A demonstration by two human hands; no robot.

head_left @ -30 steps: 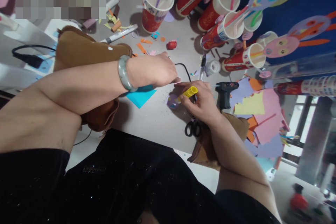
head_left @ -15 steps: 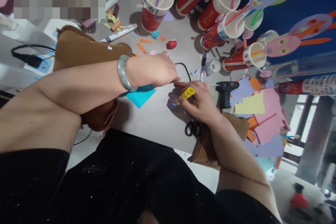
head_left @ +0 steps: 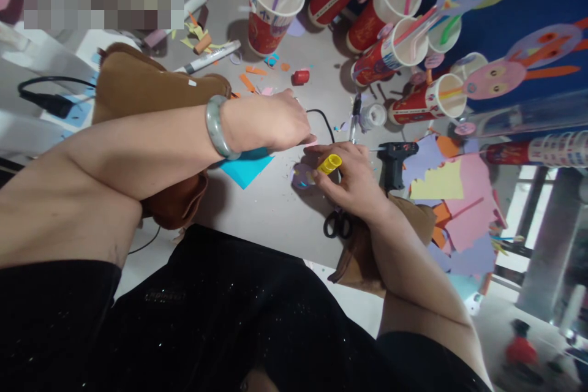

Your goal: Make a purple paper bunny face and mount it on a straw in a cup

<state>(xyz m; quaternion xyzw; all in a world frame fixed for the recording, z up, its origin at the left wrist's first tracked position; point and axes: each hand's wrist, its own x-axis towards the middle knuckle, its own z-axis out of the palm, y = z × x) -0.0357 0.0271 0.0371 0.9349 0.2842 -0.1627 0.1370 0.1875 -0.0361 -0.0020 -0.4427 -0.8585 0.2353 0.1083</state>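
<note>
My right hand [head_left: 349,174] is closed around a yellow hollow-ended cap [head_left: 329,164], like that of a marker, held between thumb and fingers. Just left of its fingertips lies a small purple paper disc [head_left: 302,176] with coloured marks. My left hand [head_left: 278,119], wearing a green bangle [head_left: 215,127] at the wrist, is curled with its fingertips close to my right hand's. Whatever it pinches is hidden by the hand. A blue paper sheet [head_left: 248,170] lies partly beneath the left wrist. Black-handled scissors [head_left: 339,225] rest below my right hand.
Red paper cups [head_left: 266,30] with straws and paper animal faces [head_left: 496,79] stand at the back. A glue gun [head_left: 395,162] and coloured paper [head_left: 468,202] lie at right. Brown pouches [head_left: 151,86] sit at both sides. A red cap [head_left: 301,78], marker [head_left: 211,56] and scraps are scattered about.
The purple disc and the yellow cap have shifted very slightly by my right hand. Both hands otherwise stay in place.
</note>
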